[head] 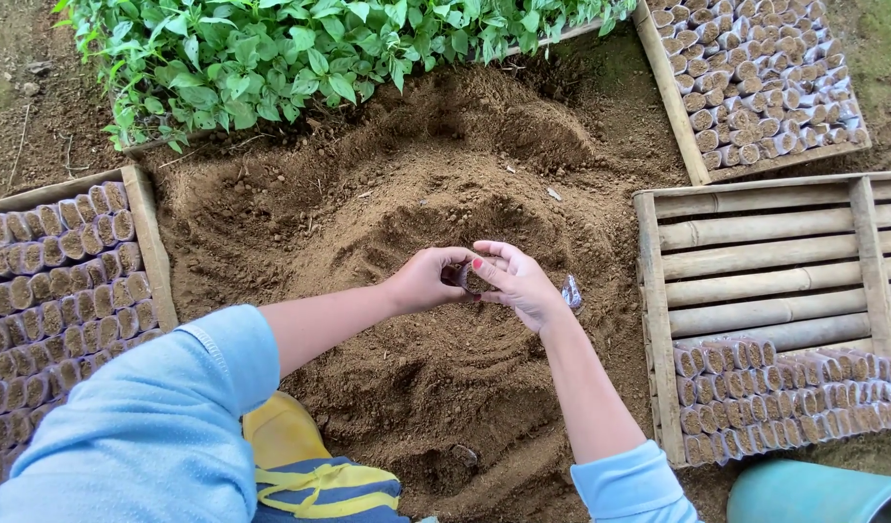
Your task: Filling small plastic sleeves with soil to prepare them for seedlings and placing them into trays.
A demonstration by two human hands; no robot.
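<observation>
I saw left hand [424, 281] and right hand [519, 283] both gripping a small soil-filled plastic seedling bag [468, 280] over the brown soil heap [445, 174], half-filled bamboo-slat wooden tray [755, 252] at 3 o'clock.

Outdoor daylight, bare dirt ground [39, 116]; leafy seedlings [271, 58] at 12 o'clock, bamboo-slat wooden tray [765, 232] at 3 o'clock.

Bare earth ground [39, 126] with soil mound [445, 194], wooden crates [649, 291], seedling tray [300, 48].
</observation>
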